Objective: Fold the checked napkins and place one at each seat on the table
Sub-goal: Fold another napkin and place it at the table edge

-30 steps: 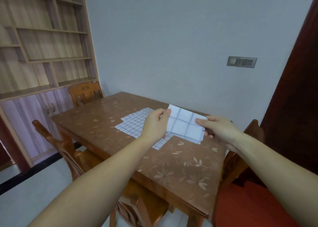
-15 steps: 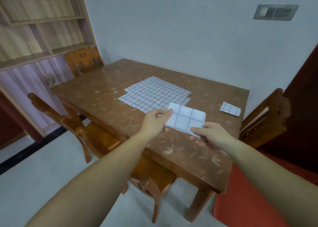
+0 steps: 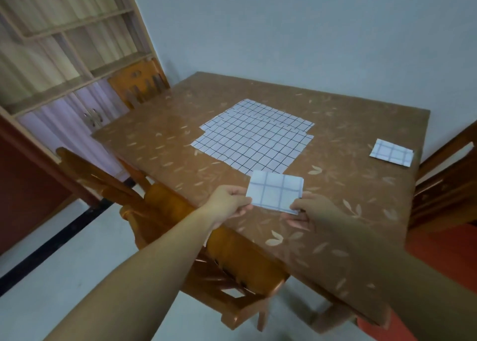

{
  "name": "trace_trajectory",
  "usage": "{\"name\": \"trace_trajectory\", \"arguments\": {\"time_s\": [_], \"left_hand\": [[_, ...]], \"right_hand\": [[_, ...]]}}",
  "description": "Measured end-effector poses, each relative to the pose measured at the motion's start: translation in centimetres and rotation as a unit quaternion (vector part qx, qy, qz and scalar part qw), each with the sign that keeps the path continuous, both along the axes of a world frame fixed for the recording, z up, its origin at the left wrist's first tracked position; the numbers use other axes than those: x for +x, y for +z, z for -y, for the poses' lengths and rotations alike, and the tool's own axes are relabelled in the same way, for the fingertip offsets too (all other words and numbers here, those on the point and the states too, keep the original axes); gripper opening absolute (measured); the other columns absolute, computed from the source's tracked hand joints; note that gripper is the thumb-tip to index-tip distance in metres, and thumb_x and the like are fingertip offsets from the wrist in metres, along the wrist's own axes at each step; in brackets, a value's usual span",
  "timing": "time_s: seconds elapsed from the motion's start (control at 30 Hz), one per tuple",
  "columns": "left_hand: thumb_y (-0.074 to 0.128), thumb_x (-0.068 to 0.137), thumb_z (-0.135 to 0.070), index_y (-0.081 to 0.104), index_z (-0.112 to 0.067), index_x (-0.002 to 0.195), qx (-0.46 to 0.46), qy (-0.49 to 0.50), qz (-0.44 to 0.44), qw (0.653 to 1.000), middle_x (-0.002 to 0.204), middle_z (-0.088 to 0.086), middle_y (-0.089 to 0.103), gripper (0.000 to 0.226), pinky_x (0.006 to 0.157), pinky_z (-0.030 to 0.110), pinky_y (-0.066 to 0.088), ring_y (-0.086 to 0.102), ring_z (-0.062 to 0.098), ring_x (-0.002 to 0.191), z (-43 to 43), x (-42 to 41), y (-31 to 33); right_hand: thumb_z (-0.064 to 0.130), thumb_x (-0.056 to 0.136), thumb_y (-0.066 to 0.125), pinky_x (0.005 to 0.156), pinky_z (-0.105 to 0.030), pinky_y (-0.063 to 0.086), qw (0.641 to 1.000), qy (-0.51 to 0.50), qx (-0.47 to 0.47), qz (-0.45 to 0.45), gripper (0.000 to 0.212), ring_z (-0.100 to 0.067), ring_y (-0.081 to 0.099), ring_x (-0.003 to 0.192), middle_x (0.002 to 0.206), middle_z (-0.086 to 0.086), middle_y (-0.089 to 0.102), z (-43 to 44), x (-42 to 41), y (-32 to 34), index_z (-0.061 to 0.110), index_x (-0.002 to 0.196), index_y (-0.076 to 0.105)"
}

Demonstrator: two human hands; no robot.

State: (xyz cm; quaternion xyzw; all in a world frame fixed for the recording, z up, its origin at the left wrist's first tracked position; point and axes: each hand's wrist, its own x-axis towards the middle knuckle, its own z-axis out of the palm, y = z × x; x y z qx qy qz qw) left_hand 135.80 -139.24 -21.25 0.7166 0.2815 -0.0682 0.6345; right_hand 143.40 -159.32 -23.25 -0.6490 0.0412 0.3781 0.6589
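Folded napkin [image 3: 275, 192], pinched at both ends by left hand [image 3: 227, 202] and right hand [image 3: 312, 211], has dropped from mid-air to just over near edge of table [image 3: 348, 185], by near chair [image 3: 232, 260]; placement at this seat looks imminent.

I am seeing bare counter [image 3: 348, 185] lying open between the flat napkins [image 3: 253, 136] and the small folded napkin [image 3: 391, 155] by the right edge. A chair [image 3: 160, 203] is sitting tucked under the left edge.
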Motion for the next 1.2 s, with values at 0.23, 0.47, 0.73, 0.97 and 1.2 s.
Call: {"name": "trace_trajectory", "arguments": {"time_s": [0.23, 0.47, 0.73, 0.97, 1.2], "left_hand": [[0.068, 0.09, -0.008, 0.061, -0.021, 0.106, 0.034, -0.051, -0.011, 0.998, 0.087, 0.006, 0.074, 0.021, 0.068, 0.025, 0.054, 0.065, 0.012, 0.069, -3.2, 1.9, -1.6], [0.069, 0.089, -0.006, 0.061, -0.026, 0.089, 0.021, -0.142, -0.017, 0.99, 0.081, 0.003, 0.072, 0.021, 0.063, 0.024, 0.049, 0.065, 0.012, 0.07, -8.5, 3.3, -4.8], [0.071, 0.088, -0.015, 0.057, -0.028, 0.08, 0.078, -0.196, -0.035, 0.977, 0.086, 0.006, 0.07, 0.021, 0.059, 0.022, 0.048, 0.064, 0.015, 0.073, -10.8, 3.1, -8.7], [0.069, 0.089, -0.017, 0.069, -0.007, 0.113, 0.121, -0.182, -0.079, 0.973, 0.094, 0.006, 0.072, 0.027, 0.064, 0.021, 0.047, 0.064, 0.013, 0.077, -10.7, 3.7, -13.1], [0.067, 0.09, -0.013, 0.069, -0.005, 0.111, 0.159, -0.145, -0.098, 0.972, 0.093, 0.005, 0.073, 0.023, 0.059, 0.017, 0.046, 0.064, 0.008, 0.072, -9.7, 4.3, -15.6]], "right_hand": [[-0.005, 0.088, 0.044, 0.063, -0.029, 0.055, 0.997, -0.021, -0.07, 0.009, 0.025, -0.019, 0.068, 0.068, 0.087, -0.011, 0.066, -2.6, 1.4, -1.1, 0.005, 0.103, 0.061], [-0.013, 0.085, 0.046, 0.052, -0.028, 0.044, 0.98, -0.128, -0.139, 0.06, 0.019, -0.019, 0.058, 0.048, 0.063, -0.013, 0.062, -6.9, -1.5, -2.1, -0.011, 0.095, 0.062], [-0.007, 0.084, 0.062, 0.052, -0.024, 0.055, 0.952, -0.232, -0.199, 0.028, 0.016, -0.017, 0.064, 0.055, 0.072, -0.015, 0.069, -8.9, -5.1, -6.5, 0.006, 0.076, 0.065], [-0.001, 0.086, 0.067, 0.072, -0.033, 0.061, 0.941, -0.257, -0.217, -0.031, 0.009, -0.018, 0.071, 0.067, 0.082, -0.014, 0.074, -10.0, -4.9, -10.7, 0.006, 0.09, 0.069], [-0.001, 0.089, 0.065, 0.048, -0.016, 0.054, 0.936, -0.252, -0.241, -0.052, 0.009, -0.016, 0.07, 0.068, 0.082, -0.013, 0.071, -10.4, -4.1, -12.6, 0.006, 0.093, 0.066]]}}
